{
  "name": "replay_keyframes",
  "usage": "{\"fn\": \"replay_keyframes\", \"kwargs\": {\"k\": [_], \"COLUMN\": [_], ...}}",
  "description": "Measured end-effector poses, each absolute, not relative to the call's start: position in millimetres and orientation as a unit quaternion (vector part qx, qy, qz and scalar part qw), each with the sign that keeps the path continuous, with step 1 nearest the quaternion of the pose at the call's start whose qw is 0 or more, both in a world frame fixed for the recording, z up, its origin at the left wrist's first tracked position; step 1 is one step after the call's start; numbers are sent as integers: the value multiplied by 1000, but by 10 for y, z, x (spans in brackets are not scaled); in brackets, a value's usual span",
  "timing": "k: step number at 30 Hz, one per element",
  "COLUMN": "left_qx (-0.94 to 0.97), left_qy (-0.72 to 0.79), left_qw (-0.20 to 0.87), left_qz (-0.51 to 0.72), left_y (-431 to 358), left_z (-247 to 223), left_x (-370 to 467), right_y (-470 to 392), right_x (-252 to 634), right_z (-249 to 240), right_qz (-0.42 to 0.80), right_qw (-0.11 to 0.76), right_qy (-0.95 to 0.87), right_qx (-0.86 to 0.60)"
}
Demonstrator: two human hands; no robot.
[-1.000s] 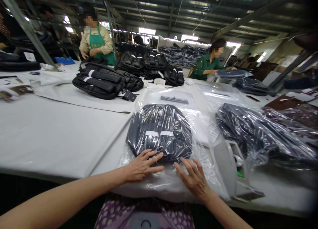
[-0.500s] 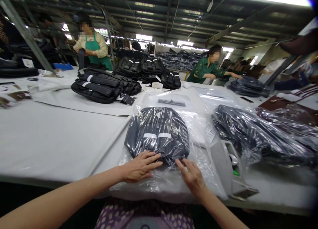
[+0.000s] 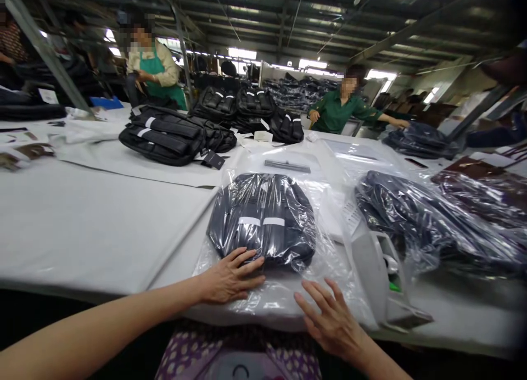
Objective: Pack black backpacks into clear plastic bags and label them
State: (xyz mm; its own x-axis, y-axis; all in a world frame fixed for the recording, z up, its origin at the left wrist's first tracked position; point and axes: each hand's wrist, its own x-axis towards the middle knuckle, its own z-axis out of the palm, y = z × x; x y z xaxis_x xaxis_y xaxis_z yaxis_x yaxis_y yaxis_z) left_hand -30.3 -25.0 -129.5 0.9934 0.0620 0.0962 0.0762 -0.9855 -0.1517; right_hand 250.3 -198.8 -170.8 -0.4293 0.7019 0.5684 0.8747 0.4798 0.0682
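Steel roof beams [image 3: 284, 17] span a workshop where a white-covered bench [image 3: 102, 221] carries a dark bag [image 3: 296, 204] in clear plastic [image 3: 274, 295], lying flat at the near side. Its twin white-banded panels [image 3: 249, 234] point away toward the far side; foreshortening obscures the bag's long axis. The left hand [image 3: 230, 278] lies spread on the bag's near edge, grip released; the right hand [image 3: 329, 317], likewise grasping nothing, is splayed just beside it.
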Motion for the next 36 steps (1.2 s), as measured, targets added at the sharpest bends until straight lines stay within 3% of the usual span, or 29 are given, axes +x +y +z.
{"fn": "replay_keyframes", "kwargs": {"k": [13,17,22,26,32,36], "left_qx": [-997,-997,-997,-997,-998,-999], "left_qy": [-48,-49,-46,-47,-50,-25], "left_qw": [52,58,56,54,38,9], "left_qz": [-20,-27,-29,-23,-31,-41], "left_y": [-289,-295,-291,-295,-279,-247], "left_z": [-1203,-1202,-1218,-1215,-1279,-1325], "left_x": [-284,-284,-292,-285,-279,-336], "right_y": [-1851,-1768,-1787,-1331,-524,-449], "right_x": [2403,2371,2343,2182,2038,2080], "right_z": [-1689,-1640,-1231,-923,-1108,-1301], "right_qz": [-186,-223,-98,-74,50,109], "right_qw": [161,200,233,288,141,119], "right_qy": [-852,-866,-889,-843,-910,-909], "right_qx": [-462,-401,-381,-448,-387,-384]}}
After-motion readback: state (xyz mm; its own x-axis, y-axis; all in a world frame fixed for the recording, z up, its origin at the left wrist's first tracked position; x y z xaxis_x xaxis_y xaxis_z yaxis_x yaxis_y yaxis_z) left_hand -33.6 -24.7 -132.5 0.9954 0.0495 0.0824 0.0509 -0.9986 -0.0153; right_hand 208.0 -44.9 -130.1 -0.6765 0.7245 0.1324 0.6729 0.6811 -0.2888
